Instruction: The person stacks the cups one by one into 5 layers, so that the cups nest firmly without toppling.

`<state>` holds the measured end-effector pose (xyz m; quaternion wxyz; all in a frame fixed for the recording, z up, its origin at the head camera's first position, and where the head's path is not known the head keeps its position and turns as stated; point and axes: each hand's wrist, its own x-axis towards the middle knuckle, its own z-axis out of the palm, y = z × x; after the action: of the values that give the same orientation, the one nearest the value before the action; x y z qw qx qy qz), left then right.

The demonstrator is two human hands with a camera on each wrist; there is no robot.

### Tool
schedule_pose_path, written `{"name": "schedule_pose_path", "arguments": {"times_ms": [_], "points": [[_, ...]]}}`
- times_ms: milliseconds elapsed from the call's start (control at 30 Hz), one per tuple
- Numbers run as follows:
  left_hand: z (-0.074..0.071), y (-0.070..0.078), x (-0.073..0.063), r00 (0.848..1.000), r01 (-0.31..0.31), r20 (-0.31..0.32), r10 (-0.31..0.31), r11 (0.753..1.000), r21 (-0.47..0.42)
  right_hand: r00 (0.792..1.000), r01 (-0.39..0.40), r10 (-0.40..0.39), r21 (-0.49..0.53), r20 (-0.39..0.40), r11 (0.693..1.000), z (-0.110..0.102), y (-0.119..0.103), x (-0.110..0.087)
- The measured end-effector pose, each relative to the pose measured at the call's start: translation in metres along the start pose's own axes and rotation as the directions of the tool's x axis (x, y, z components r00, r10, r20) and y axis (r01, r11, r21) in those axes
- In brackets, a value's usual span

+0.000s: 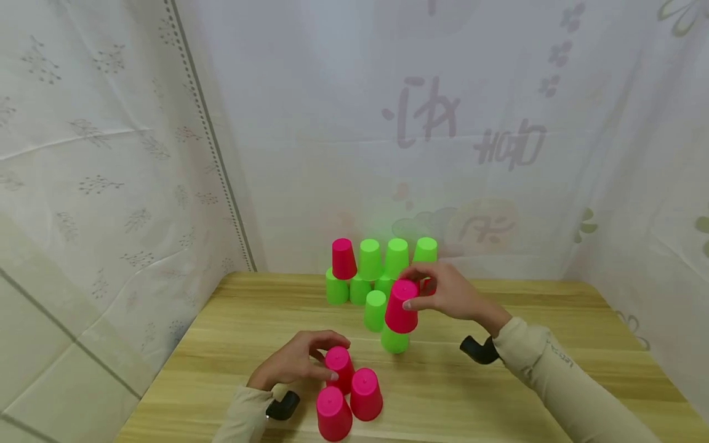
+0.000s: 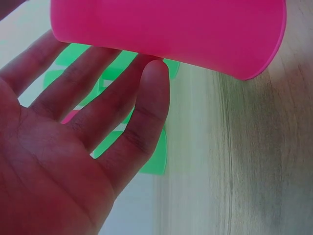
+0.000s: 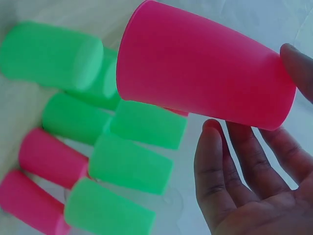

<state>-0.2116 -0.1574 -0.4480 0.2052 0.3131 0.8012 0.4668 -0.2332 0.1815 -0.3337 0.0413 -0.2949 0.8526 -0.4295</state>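
My right hand (image 1: 451, 290) holds a pink cup (image 1: 402, 307) upside down between thumb and fingers, above the table. Just below it in the head view, a green cup (image 1: 395, 342) is partly covered by the pink one, with another green cup (image 1: 375, 311) beside it. Lower left, my left hand (image 1: 296, 358) has its thumb and fingers on either side of a second pink cup (image 1: 339, 368). In the left wrist view, the fingers (image 2: 110, 105) lie along that cup's wall (image 2: 166, 32). Two more inverted pink cups (image 1: 366, 395) stand against it.
Behind, inverted cups form two levels: green cups (image 1: 336, 288) and some pink below, then a pink cup (image 1: 344, 259) and several green cups (image 1: 370, 260) above. A patterned curtain (image 1: 332, 154) hangs at the back edge of the wooden table (image 1: 460, 394). Black wrist mounts (image 1: 479, 351) jut inward.
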Motion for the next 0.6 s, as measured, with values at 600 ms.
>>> {"name": "schedule_pose_path", "arguments": {"times_ms": [600], "points": [[0.001, -0.004, -0.005, 0.999, 0.037, 0.005, -0.037, 0.997, -0.065, 0.999, -0.026, 0.019, -0.13, -0.05, 0.991, -0.047, -0.017, 0.044]]}}
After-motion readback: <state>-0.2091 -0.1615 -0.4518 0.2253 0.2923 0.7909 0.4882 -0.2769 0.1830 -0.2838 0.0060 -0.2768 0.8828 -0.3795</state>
